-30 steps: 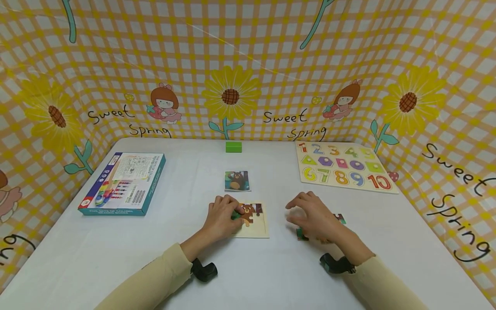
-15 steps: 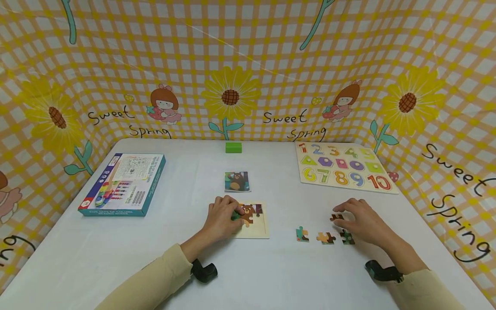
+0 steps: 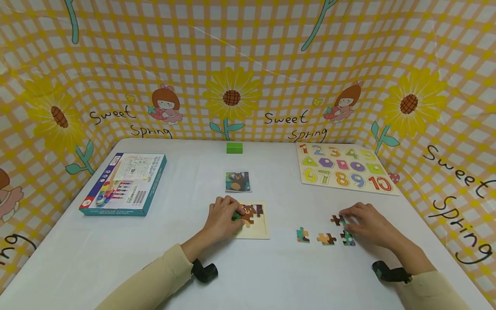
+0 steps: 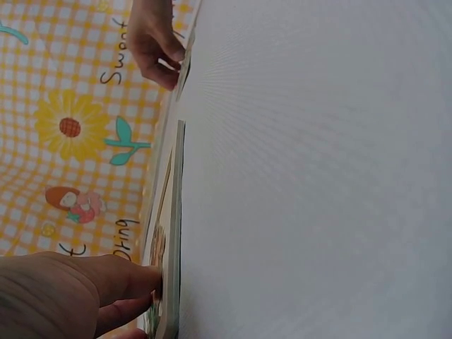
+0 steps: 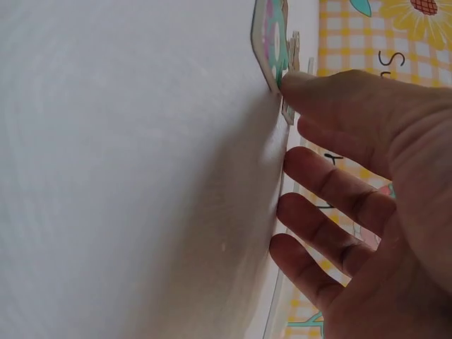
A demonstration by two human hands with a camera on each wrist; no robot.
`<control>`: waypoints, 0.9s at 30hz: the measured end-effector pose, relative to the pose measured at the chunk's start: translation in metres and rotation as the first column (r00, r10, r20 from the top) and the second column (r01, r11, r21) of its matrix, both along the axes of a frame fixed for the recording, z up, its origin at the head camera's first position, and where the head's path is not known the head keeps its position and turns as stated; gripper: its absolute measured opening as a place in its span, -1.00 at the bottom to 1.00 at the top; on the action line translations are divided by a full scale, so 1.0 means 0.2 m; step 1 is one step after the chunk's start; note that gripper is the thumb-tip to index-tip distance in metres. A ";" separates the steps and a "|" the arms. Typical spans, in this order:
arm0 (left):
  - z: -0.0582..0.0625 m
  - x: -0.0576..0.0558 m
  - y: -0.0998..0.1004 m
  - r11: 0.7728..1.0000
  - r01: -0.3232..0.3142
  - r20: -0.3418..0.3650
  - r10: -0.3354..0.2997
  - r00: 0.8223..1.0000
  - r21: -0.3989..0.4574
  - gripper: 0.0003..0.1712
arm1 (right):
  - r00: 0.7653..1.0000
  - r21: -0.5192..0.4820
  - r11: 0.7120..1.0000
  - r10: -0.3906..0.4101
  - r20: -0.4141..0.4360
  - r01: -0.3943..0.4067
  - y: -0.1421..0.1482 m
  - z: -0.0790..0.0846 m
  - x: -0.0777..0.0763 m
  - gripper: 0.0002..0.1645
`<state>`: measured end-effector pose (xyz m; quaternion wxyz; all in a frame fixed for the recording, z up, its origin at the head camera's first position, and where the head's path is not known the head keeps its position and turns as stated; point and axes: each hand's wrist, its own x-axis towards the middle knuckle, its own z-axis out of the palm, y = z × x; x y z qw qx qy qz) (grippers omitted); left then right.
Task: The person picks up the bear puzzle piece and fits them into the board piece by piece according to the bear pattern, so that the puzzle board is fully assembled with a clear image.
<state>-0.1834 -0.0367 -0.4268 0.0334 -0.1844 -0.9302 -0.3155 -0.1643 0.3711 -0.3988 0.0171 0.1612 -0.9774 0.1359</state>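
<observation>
My left hand (image 3: 221,218) rests with curled fingers on the wooden puzzle board (image 3: 260,231), holding it at its left side. Bear-picture pieces (image 3: 248,212) lie in the board's upper part; my fingers hide some of them. On the right, my right hand (image 3: 370,224) has thumb and index finger around a small jigsaw piece (image 5: 288,113), mostly hidden by them. Close by lie a brown piece (image 3: 337,220) and a dark green piece with a purple spot (image 3: 348,238). A tan-and-brown piece (image 3: 327,239) and a teal piece (image 3: 302,235) lie further left.
A bear picture card (image 3: 238,182) lies beyond the board, with a green block (image 3: 234,148) behind it. A boxed toy set (image 3: 124,184) is at the left. A number-and-shape board (image 3: 345,168) sits at the back right. Patterned cloth (image 3: 248,56) walls the table.
My right hand has moved right, from beside the board to the loose pieces, and its thumb and index finger have closed around one. My left hand has stayed on the board.
</observation>
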 end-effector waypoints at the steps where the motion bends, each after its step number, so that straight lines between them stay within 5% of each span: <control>1: 0.00 0.00 0.00 1.000 -0.001 -0.002 0.001 1.000 -0.001 -0.90 | 1.000 0.001 1.000 0.004 -0.002 -0.004 0.00 0.00 0.00 -0.59; 27: 0.01 0.01 0.01 1.000 -0.013 0.022 0.013 1.000 0.002 -0.89 | 1.000 -0.049 0.999 -0.011 -0.027 0.010 -0.03 -0.01 -0.01 -0.71</control>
